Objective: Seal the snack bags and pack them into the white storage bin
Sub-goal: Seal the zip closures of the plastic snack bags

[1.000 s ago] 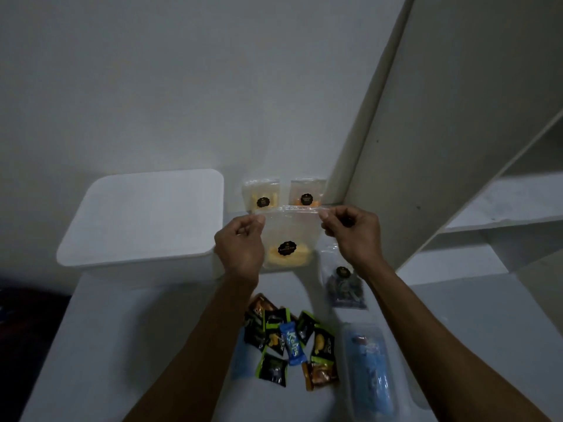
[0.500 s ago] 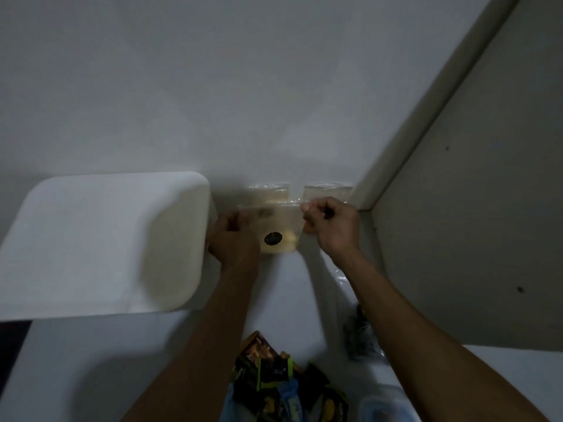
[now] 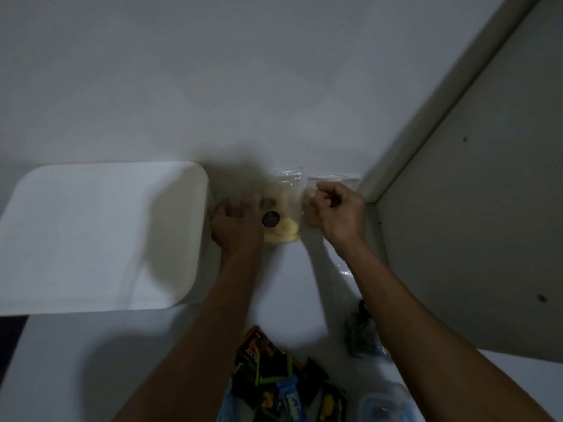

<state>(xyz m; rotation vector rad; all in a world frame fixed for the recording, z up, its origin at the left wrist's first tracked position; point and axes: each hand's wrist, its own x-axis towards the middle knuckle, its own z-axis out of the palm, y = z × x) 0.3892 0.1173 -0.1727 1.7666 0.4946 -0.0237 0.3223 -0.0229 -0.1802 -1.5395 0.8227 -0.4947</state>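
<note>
Left hand (image 3: 236, 226) curls around the near-left edge of the clear plastic snack bag of yellow pieces (image 3: 281, 219), just right of the white rectangular storage bin (image 3: 100, 236). Right hand (image 3: 339, 213) pinches the bag's far-right edge, fingers curled tight.

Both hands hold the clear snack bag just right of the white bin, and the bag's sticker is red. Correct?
Not quite. In the head view the clear snack bag, held by the left hand and right hand right of the white bin, carries a black sticker.
</note>
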